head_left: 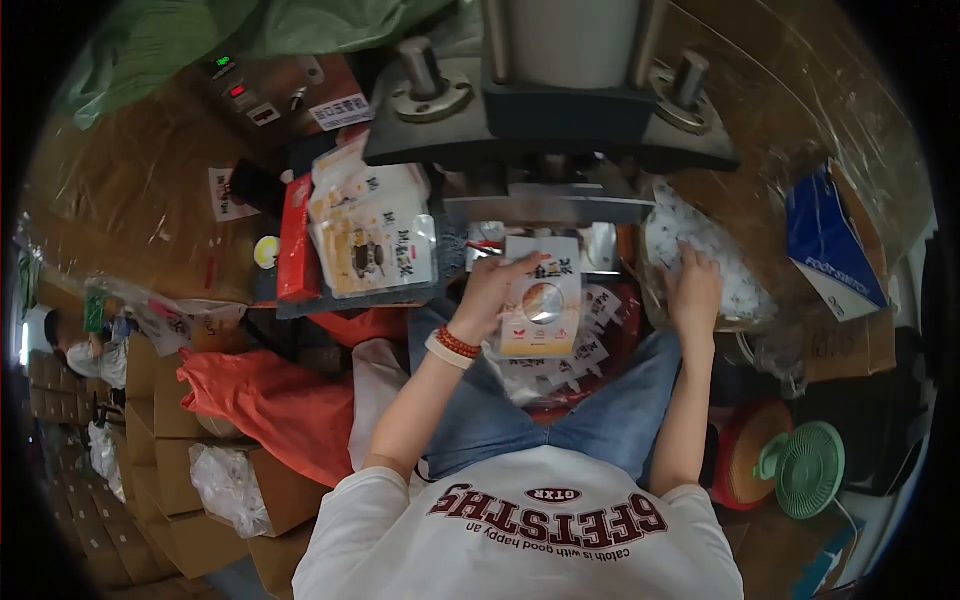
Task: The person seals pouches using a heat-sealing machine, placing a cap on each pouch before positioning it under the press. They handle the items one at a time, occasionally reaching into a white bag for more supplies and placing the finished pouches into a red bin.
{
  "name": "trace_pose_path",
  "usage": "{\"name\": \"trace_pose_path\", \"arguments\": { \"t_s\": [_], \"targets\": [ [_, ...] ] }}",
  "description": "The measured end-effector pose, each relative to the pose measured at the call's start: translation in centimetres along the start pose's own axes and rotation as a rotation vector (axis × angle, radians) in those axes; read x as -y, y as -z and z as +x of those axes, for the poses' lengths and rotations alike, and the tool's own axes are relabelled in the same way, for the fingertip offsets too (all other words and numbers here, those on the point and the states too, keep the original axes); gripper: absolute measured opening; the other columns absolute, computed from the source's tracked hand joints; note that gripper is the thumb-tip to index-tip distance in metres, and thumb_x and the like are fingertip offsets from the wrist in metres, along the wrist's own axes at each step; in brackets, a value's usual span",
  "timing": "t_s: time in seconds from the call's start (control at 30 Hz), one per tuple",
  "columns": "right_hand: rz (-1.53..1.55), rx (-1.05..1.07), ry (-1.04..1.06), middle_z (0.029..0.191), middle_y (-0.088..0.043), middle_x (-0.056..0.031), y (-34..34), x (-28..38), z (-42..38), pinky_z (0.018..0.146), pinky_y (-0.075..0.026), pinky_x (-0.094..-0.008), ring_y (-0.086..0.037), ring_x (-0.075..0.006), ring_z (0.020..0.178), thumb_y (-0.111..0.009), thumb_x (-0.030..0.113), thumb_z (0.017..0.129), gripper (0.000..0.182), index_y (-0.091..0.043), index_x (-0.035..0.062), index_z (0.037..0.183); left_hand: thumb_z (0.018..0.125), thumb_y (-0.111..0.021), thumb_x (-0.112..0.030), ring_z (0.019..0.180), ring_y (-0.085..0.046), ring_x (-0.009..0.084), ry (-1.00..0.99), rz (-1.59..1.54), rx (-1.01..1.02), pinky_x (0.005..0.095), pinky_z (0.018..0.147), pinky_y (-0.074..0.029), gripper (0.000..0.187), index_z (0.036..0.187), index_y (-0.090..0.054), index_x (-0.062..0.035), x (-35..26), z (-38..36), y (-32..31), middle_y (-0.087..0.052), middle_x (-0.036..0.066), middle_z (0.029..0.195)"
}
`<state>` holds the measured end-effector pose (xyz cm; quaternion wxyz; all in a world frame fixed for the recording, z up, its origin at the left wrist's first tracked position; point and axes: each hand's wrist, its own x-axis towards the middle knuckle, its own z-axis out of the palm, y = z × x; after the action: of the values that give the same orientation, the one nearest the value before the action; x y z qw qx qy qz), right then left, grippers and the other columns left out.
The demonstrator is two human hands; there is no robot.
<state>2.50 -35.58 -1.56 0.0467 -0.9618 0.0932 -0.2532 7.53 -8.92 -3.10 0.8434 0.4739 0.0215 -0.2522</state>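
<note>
We are pinching a sachet (541, 300) in our left hand (490, 295) under the press (550, 120) at twelve o'clock; our right hand (694, 290), fingers spread, is resting on the packet pile (700, 250) at two o'clock. Fingers could be getting caught beneath the press.

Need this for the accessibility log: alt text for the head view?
Seen from above, a seated person's left hand holds a white printed pouch below a sealing machine, while the right hand rests on a bag of packets. More pouches are stacked on the machine's left, with cardboard boxes nearby.
</note>
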Motion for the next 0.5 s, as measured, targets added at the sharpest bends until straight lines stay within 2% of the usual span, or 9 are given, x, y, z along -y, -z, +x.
{"name": "trace_pose_path", "arguments": {
  "t_s": [0.07, 0.17, 0.23, 0.27, 0.33, 0.37, 0.43, 0.47, 0.5],
  "targets": [
    [0.028, 0.178, -0.107, 0.098, -0.064, -0.0149, -0.9, 0.3, 0.1, 0.084, -0.044, -0.0439, -0.058, -0.0331, 0.095, -0.066, 0.014, 0.080, 0.038, -0.058, 0.0043, 0.115, 0.085, -0.068, -0.017, 0.077, -0.066, 0.0147, -0.003, 0.019, -0.041, 0.0257, 0.067, -0.054, 0.026, 0.094, -0.065, 0.0071, -0.4, 0.2, -0.2, -0.068, 0.012, 0.092],
    [0.096, 0.149, -0.063, 0.102, -0.063, -0.0150, -2.3, -0.7, 0.0, 0.086, -0.042, -0.0440, -0.056, -0.0332, 0.097, -0.066, 0.010, 0.078, 0.035, -0.058, 0.0037, 0.111, 0.086, -0.068, -0.022, 0.078, -0.064, 0.0118, 0.023, 0.038, -0.060, 0.0247, 0.066, -0.052, 0.027, 0.094, -0.067, 0.0045, 0.3, 0.5, 0.5, -0.068, 0.010, 0.091],
    [0.143, 0.100, -0.029, 0.103, -0.062, -0.0148, -2.1, -0.6, 0.4, 0.086, -0.041, -0.0439, -0.055, -0.0332, 0.098, -0.066, 0.009, 0.077, 0.033, -0.059, 0.0036, 0.108, 0.086, -0.068, -0.028, 0.075, -0.063, 0.0103, 0.023, 0.548, -0.042, 0.0251, 0.065, -0.051, 0.032, 0.097, -0.067, 0.0021, -1.5, 0.3, 2.3, -0.068, 0.008, 0.090],
    [0.162, 0.117, -0.042, 0.102, -0.062, -0.0143, -1.8, -0.6, 0.6, 0.087, -0.040, -0.0432, -0.055, -0.0330, 0.098, -0.066, 0.009, 0.078, 0.030, -0.058, 0.0036, 0.106, 0.085, -0.067, -0.034, 0.081, -0.063, 0.0156, -0.094, 0.490, -0.127, 0.0305, 0.072, -0.051, 0.039, 0.105, -0.066, -0.0010, -2.0, -0.4, 3.0, -0.069, 0.009, 0.093],
    [0.221, 0.141, -0.041, 0.102, -0.062, -0.0131, -1.5, -1.1, 0.4, 0.087, -0.039, -0.0423, -0.054, -0.0322, 0.098, -0.064, 0.007, 0.079, 0.025, -0.057, 0.0035, 0.103, 0.084, -0.068, -0.037, 0.100, -0.062, 0.0255, -0.648, 1.232, -0.577, 0.0367, 0.084, -0.049, 0.046, 0.116, -0.062, -0.0044, -4.1, -2.3, 5.2, -0.068, 0.010, 0.101],
    [0.218, 0.142, -0.042, 0.102, -0.062, -0.0131, -1.6, -1.2, 0.4, 0.087, -0.039, -0.0423, -0.054, -0.0322, 0.098, -0.064, 0.007, 0.079, 0.025, -0.057, 0.0035, 0.103, 0.081, -0.069, -0.033, 0.109, -0.057, 0.0282, -0.749, 1.602, -0.711, 0.0381, 0.089, -0.047, 0.046, 0.118, -0.061, -0.0058, -4.6, -3.6, 6.4, -0.067, 0.010, 0.105],
    [0.329, 0.057, -0.053, 0.103, -0.061, -0.0136, -2.0, -1.1, 0.2, 0.089, -0.039, -0.0410, -0.054, -0.0325, 0.099, -0.063, 0.005, 0.081, 0.026, -0.057, 0.0025, 0.106, 0.079, -0.070, -0.030, 0.118, -0.052, 0.0310, -0.844, 1.977, -0.840, 0.0394, 0.094, -0.044, 0.048, 0.120, -0.060, -0.0072, -4.5, -6.4, 8.5, -0.066, 0.010, 0.109],
    [0.327, 0.055, -0.053, 0.103, -0.061, -0.0136, -1.6, -0.8, 0.3, 0.089, -0.039, -0.0410, -0.054, -0.0325, 0.099, -0.063, 0.005, 0.081, 0.026, -0.057, 0.0025, 0.106, 0.076, -0.069, -0.023, 0.117, -0.054, 0.0292, -0.858, 2.009, -0.644, 0.0379, 0.093, -0.046, 0.046, 0.119, -0.061, -0.0087, -3.8, -7.8, 9.5, -0.066, 0.009, 0.110],
    [0.391, -0.107, 0.004, 0.102, -0.061, -0.0137, -0.9, -0.1, 0.4, 0.088, -0.040, -0.0391, -0.054, -0.0320, 0.097, -0.063, 0.005, 0.081, 0.025, -0.057, 0.0017, 0.105, 0.072, -0.069, -0.017, 0.117, -0.055, 0.0275, -0.872, 2.035, -0.439, 0.0365, 0.092, -0.047, 0.046, 0.117, -0.062, -0.0101, -3.4, -8.5, 10.3, -0.066, 0.008, 0.110]
  ]
}}
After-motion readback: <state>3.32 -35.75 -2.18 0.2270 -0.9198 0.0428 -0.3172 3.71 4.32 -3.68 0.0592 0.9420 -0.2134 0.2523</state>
